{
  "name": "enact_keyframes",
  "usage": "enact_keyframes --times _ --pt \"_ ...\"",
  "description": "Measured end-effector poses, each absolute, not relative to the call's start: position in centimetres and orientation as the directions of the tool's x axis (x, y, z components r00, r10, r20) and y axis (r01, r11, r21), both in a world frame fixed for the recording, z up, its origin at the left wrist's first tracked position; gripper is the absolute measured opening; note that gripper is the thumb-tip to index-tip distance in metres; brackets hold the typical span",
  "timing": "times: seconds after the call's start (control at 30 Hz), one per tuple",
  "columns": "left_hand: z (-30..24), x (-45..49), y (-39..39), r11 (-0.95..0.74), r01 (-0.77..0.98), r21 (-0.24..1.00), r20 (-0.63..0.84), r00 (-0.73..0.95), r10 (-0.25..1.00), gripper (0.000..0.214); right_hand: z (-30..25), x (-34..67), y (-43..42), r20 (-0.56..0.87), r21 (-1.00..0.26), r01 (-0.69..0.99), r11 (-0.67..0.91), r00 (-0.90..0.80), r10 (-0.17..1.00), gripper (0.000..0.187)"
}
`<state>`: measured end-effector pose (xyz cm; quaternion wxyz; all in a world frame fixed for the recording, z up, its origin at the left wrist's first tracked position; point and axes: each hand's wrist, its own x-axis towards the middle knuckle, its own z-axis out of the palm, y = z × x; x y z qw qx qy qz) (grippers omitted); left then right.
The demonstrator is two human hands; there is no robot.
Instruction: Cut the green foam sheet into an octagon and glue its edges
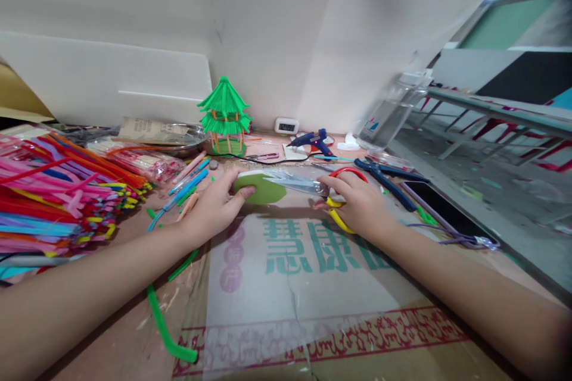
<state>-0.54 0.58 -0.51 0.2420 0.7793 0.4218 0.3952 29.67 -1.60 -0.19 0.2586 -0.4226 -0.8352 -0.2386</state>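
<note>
Over a cardboard sheet [250, 309] printed with large green Chinese characters [286, 247], one reading 康 [333, 245], the left hand [218, 201] pinches a green disc [268, 192] at its left edge. The right hand [366, 201] is closed round the handles [340, 221] of the scissors [319, 189], whose blades [295, 182] overlap the disc's right side. Behind, the white clock's [286, 125] digits and the bottle's [388, 110] blue-and-red label [372, 125] are too small to read.

Large teal characters [290, 247] reading 慧康 stand on the flat white-and-brown printed cardboard sheet [254, 300], a third partly hidden, its round pink stamps [231, 253] and the small white rectangular clock's [286, 125] digits being illegible.
</note>
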Motion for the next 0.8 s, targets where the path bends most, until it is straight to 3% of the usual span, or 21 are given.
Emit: enact_keyframes --times 0.53,0.8 --pt "-0.7 -0.61 0.69 -0.537 0.458 0.708 0.401 0.365 0.84 0.022 -0.2 30.55 -1.46 0.626 0.345 0.821 0.455 -0.562 0.54 0.037" --pt "-1.02 -0.67 0.75 -0.531 0.441 0.724 0.399 0.361 0.843 0.023 -0.09 30.53 -1.63 0.628 0.326 0.822 0.466 -0.557 0.543 0.039"
